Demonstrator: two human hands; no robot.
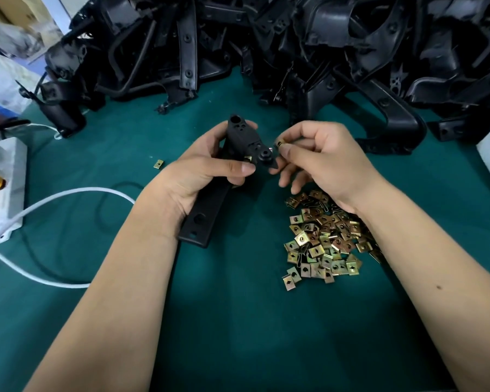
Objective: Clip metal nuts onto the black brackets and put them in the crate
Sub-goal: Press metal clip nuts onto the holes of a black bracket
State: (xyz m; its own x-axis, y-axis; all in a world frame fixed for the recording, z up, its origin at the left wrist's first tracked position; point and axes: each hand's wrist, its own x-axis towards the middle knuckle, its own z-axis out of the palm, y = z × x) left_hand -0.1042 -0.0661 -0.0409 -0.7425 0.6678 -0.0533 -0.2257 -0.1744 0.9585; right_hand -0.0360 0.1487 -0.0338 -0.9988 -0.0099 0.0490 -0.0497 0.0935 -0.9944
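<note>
- The left hand [210, 171] wraps its fingers and thumb round a long black plastic bracket with round holes [210, 202], holding it above the table in the middle of the view.
- The bracket's long axis runs from low near the left wrist up and away to a thicker end by the fingertips; a short tab with a round boss [265, 157] sticks out to the right, towards the other hand.
- One small brass-coloured metal clip nut [249, 159] already sits on the bracket's edge just left of that tab.
- The right hand [320, 162] pinches a second brass-coloured clip nut [280, 142] between thumb and forefinger, just beside the tab and slightly above it, apparently not yet touching it.
- Judging from this, the coming move is a short slide of the nut leftwards onto the tab; the right hand is nearer, while the left only steadies the part.
- A loose heap of brass-coloured clip nuts [323, 239] lies on the table under the right wrist; a single stray nut [158, 163] lies left of the hands.
- The surface is a dark green cloth-covered table [238, 321], with a white cable [68, 193] looping across its left side.
- A large pile of black plastic brackets [294, 43] fills the far edge.
- No crate is identifiable in view.
</note>
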